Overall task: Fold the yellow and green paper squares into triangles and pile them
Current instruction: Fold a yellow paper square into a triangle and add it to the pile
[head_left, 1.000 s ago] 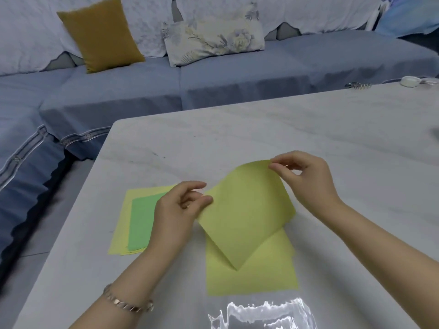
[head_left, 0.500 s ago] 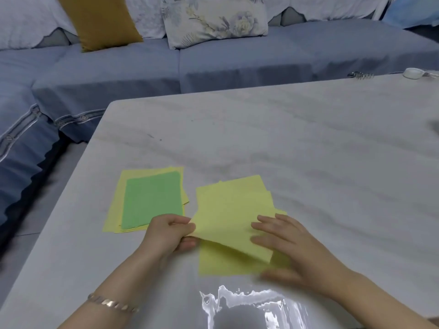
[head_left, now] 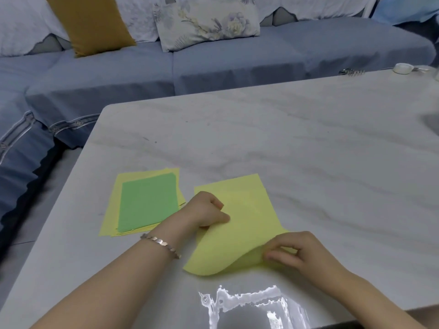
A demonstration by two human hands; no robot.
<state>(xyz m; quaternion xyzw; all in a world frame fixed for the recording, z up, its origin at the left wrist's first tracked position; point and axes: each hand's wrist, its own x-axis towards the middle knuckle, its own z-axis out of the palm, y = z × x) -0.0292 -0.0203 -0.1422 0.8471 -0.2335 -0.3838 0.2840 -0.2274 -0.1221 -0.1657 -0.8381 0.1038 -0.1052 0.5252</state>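
Note:
A yellow paper sheet (head_left: 247, 224) lies on the marble table (head_left: 308, 143), folded over so its near edge curls up in a rounded bend. My left hand (head_left: 206, 210) rests as a loose fist on the sheet's left side, pressing it down. My right hand (head_left: 292, 252) pinches the sheet's near right corner between thumb and fingers. To the left lies a stack of yellow squares (head_left: 111, 219) with a green square (head_left: 147, 203) on top, apart from both hands.
A grey-blue sofa (head_left: 237, 65) runs behind the table, with a mustard cushion (head_left: 95, 22) and a floral cushion (head_left: 206, 20). A small white round thing (head_left: 402, 67) and a metal clip (head_left: 351, 71) sit at the table's far right edge. Glare marks the near table edge.
The lifted yellow sheet has come down onto the table and been folded toward me. My right hand moved to its near right corner; my left hand shifted onto its left side.

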